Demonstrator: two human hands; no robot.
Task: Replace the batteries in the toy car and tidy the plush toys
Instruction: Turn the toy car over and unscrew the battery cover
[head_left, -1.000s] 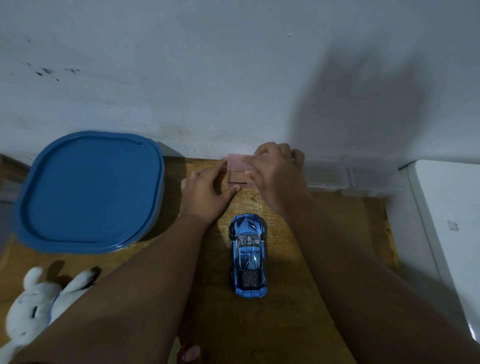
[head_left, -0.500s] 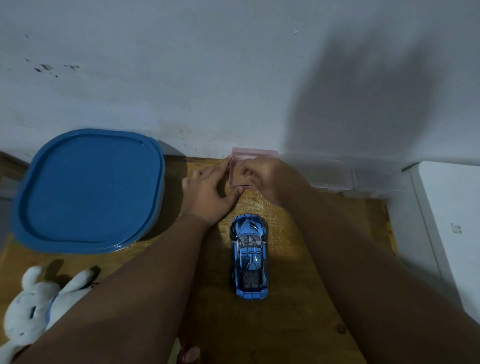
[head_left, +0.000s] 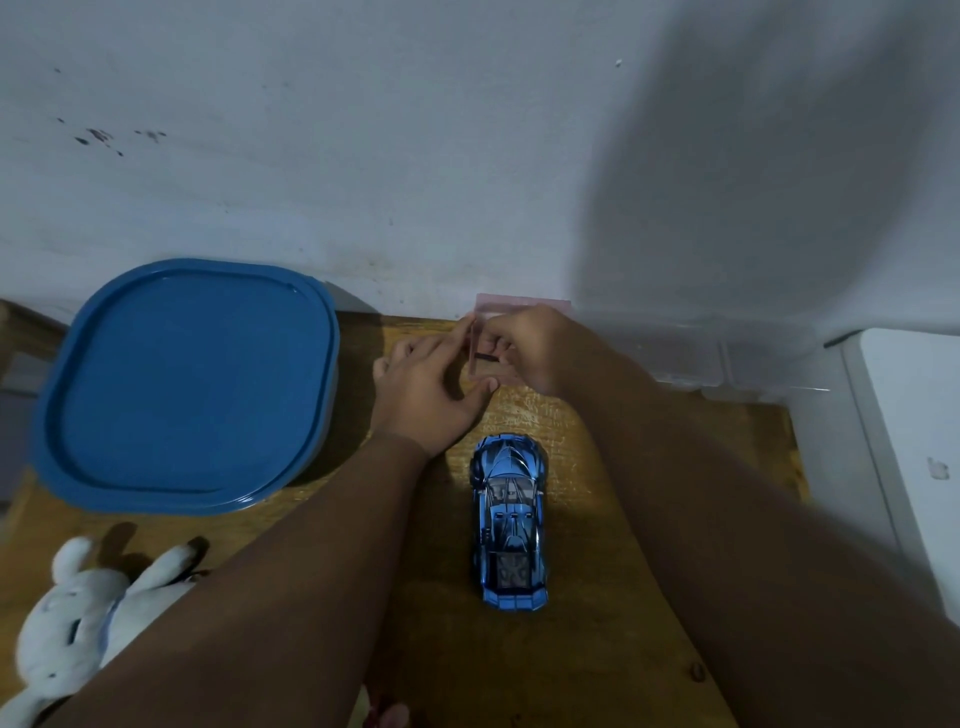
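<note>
at wall (head_left: 363, 156) | left fingers (head_left: 458, 339) grip pink box (head_left: 522, 302) | right fingers (head_left: 501, 338) inside, grip unclear

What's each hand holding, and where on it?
Left hand grips the pink box by its left side, thumb at the front corner. Right hand reaches into it at a small dark item; grip unclear.

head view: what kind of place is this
Probably a room at home: a small wooden table against a marked white wall, carrying a blue toy car, a white plush rabbit and a blue-lidded tub.
</note>
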